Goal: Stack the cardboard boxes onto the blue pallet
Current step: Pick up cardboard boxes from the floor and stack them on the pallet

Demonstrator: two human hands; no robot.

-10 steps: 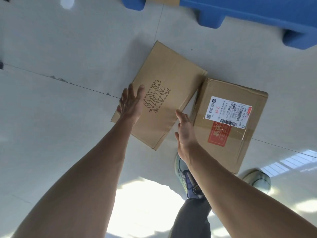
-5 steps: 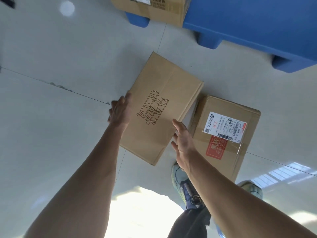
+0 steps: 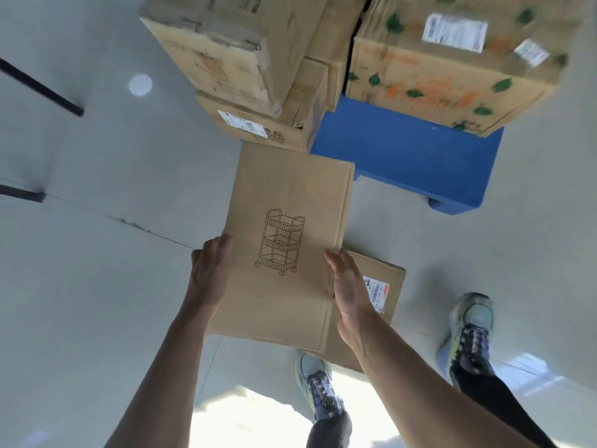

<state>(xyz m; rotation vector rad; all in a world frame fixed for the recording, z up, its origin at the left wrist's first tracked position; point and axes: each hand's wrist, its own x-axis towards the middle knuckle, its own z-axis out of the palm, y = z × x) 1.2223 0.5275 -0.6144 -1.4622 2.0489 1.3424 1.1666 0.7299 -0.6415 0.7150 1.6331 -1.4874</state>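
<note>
Now we have lifted the cart-printed box (image 3: 284, 247) off the floor (image 3: 97, 318) to mid-frame, left hand (image 3: 210, 270) curled round one edge, right hand (image 3: 350, 286) pressed flat on the other; blue pallet (image 3: 403, 153) waits upper right.

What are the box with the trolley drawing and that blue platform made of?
Box with the trolley drawing: brown cardboard, matte, shown by its folded seams and dull surface. Blue pallet: probably moulded plastic, going by its even colour and rounded feet.
</note>
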